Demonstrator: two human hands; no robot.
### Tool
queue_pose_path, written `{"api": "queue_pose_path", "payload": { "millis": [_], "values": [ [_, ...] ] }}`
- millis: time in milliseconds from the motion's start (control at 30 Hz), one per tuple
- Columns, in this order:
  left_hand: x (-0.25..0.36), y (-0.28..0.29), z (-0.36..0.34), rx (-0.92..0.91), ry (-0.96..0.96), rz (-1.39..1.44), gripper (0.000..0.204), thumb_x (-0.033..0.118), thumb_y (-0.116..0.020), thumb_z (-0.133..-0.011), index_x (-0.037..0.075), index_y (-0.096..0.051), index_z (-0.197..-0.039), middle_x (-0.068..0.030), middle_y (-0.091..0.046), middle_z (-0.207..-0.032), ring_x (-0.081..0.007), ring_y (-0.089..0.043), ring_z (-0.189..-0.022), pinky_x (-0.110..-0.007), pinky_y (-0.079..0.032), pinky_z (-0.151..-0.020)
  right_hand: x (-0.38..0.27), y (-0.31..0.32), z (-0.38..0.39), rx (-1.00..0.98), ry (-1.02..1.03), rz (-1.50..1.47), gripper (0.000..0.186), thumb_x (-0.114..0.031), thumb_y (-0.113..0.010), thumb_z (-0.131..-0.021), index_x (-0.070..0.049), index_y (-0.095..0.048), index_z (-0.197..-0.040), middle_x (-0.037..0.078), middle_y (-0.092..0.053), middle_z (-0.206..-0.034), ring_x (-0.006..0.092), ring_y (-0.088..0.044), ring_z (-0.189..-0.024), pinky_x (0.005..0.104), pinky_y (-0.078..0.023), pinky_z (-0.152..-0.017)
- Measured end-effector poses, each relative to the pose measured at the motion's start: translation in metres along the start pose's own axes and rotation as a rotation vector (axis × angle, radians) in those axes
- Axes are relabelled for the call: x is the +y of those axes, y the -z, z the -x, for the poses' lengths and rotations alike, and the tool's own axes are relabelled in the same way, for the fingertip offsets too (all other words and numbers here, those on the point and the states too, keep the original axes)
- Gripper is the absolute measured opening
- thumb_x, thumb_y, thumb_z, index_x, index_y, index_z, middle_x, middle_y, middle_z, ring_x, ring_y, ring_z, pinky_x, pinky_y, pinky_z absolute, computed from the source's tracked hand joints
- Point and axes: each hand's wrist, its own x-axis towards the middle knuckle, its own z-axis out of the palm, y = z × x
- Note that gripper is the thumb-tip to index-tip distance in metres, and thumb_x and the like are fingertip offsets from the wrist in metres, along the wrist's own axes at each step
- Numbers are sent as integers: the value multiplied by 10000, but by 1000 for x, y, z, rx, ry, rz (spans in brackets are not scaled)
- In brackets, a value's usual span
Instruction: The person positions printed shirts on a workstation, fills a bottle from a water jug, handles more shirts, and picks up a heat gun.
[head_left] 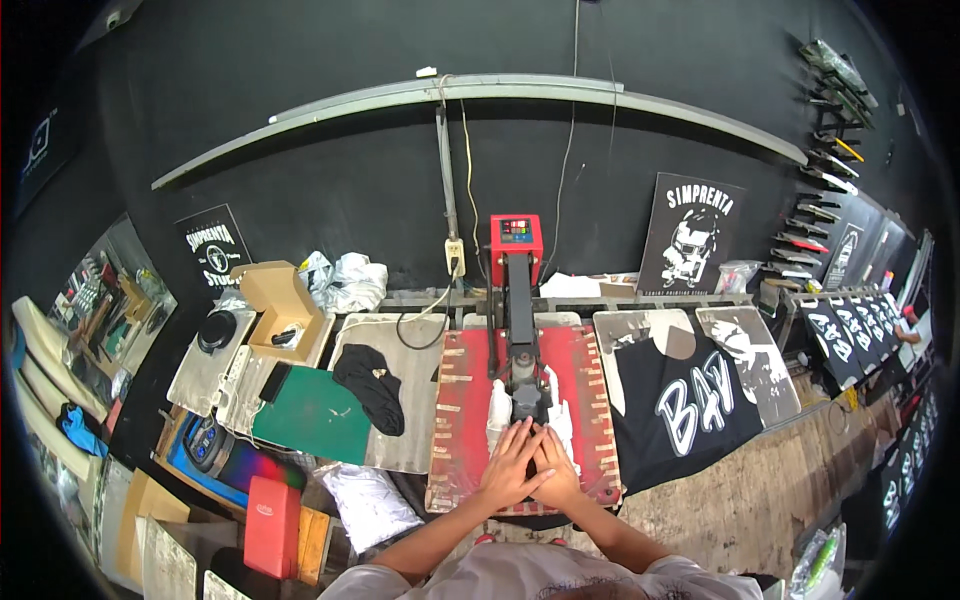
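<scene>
Before me stands a red heat press [516, 238] with a black arm and a broad red plate [460, 430] edged with tan tape strips. My left hand [512, 462] lies over the near end of its dark handle [528, 402], fingers stretched out. My right hand [555, 470] rests there too, fingers extended, its fingertips close to the left hand's. The palms hide the handle's end. White crumpled material [562, 425] shows on both sides of the handle. Dark fabric peeks out below the plate's front edge.
A black T-shirt [690, 405] with white lettering lies on a board to the right. Leftward are a crumpled black cloth [372, 390], a green mat [310, 412], an open cardboard box [285, 310] and a red box [272, 525]. Cables hang behind the press.
</scene>
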Motion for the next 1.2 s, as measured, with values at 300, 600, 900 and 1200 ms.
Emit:
{"api": "queue_pose_path", "payload": {
  "millis": [300,600,900,1200],
  "values": [
    [-5,-5,4,170,31,135,730,374,-675,-906,-37,-406,-1447,-319,-300,-1533,-503,-307,-1398,-570,-267,-1152,-10,1,-2,-112,-203,166,694,-370,-619,-838,-46,-465,-1431,199,-271,-1599,433,-197,-1492,658,-79,-1177],
    [-9,-4,3,200,92,255,741,426,-634,-913,-26,-416,-1458,-289,-323,-1541,-466,-349,-1399,-543,-274,-1158,-29,20,-14,36,-292,132,703,-344,-626,-837,-34,-467,-1447,209,-243,-1618,432,-123,-1521,679,-38,-1167],
    [-5,-14,9,177,153,151,452,357,-653,-923,-6,-640,-1192,-189,-630,-1281,-354,-554,-1213,-522,-299,-1154,-8,3,5,-133,-154,130,670,-316,-648,-803,-28,-508,-1391,211,-391,-1516,443,-172,-1495,675,-172,-1151],
    [-3,-16,-2,202,158,98,370,316,-700,-882,17,-672,-1097,-156,-686,-1050,-333,-618,-1037,-530,-349,-1119,-2,6,-2,-145,-165,59,623,-318,-688,-790,-7,-557,-1314,172,-460,-1430,423,-185,-1489,696,-215,-1118]
  ]
}}
